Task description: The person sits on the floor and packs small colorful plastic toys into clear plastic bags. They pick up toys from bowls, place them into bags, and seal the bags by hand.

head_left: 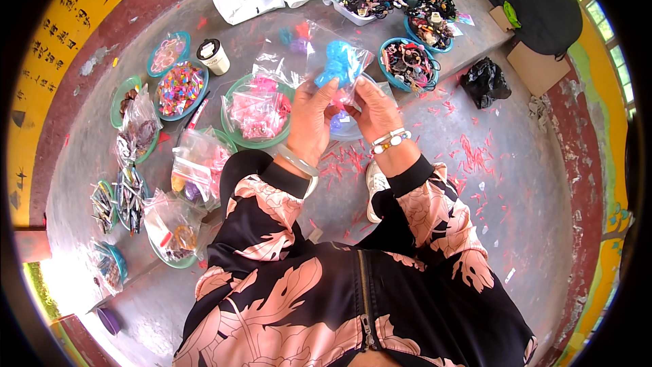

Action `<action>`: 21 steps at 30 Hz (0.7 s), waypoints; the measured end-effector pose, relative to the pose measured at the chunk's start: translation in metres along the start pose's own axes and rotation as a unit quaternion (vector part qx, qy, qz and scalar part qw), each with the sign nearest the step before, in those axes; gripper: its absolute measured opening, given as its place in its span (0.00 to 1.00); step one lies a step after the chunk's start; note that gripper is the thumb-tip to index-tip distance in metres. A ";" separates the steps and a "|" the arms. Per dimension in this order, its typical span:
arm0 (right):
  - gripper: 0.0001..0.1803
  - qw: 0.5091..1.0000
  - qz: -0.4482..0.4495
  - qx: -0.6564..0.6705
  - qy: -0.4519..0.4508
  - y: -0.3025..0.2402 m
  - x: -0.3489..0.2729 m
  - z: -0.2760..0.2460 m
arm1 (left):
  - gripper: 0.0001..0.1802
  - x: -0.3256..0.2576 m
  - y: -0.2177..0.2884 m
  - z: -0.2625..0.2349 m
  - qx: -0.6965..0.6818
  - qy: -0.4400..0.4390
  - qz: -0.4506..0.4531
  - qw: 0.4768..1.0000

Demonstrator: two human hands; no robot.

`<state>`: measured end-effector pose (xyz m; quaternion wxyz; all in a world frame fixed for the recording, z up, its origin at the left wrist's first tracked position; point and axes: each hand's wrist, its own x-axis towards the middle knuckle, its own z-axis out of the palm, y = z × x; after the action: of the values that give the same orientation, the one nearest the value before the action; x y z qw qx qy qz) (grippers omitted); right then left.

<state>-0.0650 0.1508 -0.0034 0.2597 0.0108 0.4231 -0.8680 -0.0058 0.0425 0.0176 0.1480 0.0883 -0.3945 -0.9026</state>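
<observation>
Between my two hands I hold up a clear plastic bag [339, 61] with bright blue pieces inside it. My left hand [310, 117] pinches its lower left edge, thumb on top. My right hand [375, 114] grips the lower right side near the opening or edge; which one I cannot tell. Below and behind the bag, partly hidden by my hands, stands a bowl [348, 137] with purple-blue pieces. Left of my left hand sits a green basket [229, 132] holding clear bags of pink pieces [257, 112].
Dark hair ties fill several baskets [407, 64] at the far right. A basket of colourful bits [182, 88] and a white cup [214, 58] stand left. More bagged goods [173, 224] lie near left. Red scraps [475, 156] litter the floor; a black bag [485, 81] lies right.
</observation>
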 end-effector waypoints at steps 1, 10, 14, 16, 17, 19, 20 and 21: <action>0.22 1.000 -0.002 -0.025 0.017 0.002 -0.001 0.001 | 0.12 0.000 -0.002 -0.002 -0.020 0.014 -0.005 1.000; 0.22 0.985 -0.041 -0.168 0.016 0.006 -0.006 0.004 | 0.09 0.001 -0.008 -0.009 -0.053 0.036 -0.042 0.997; 0.21 0.937 -0.133 -0.322 -0.008 0.007 0.000 -0.001 | 0.09 0.004 -0.009 -0.022 -0.079 0.062 -0.064 0.993; 0.22 0.927 -0.136 -0.350 -0.004 -0.005 0.000 -0.004 | 0.08 0.005 -0.005 -0.024 -0.097 0.060 -0.079 0.990; 0.22 0.929 -0.181 -0.322 -0.001 -0.008 0.005 -0.009 | 0.08 0.006 -0.003 -0.024 -0.108 0.052 -0.086 0.989; 0.24 0.927 -0.270 -0.261 0.008 -0.014 0.014 -0.018 | 0.09 0.008 -0.002 -0.024 -0.113 0.030 -0.105 0.988; 0.25 0.922 -0.273 -0.274 0.011 -0.016 0.015 -0.021 | 0.09 0.009 -0.002 -0.026 -0.109 0.018 -0.116 0.987; 0.26 0.918 -0.275 -0.287 0.014 -0.019 0.014 -0.017 | 0.10 0.009 0.000 -0.028 -0.104 0.007 -0.128 0.986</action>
<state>-0.0891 0.1668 -0.0035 -0.0029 -0.1685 0.6438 -0.7465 -0.0066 0.0208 -0.0018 0.0429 0.1287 -0.2824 -0.9496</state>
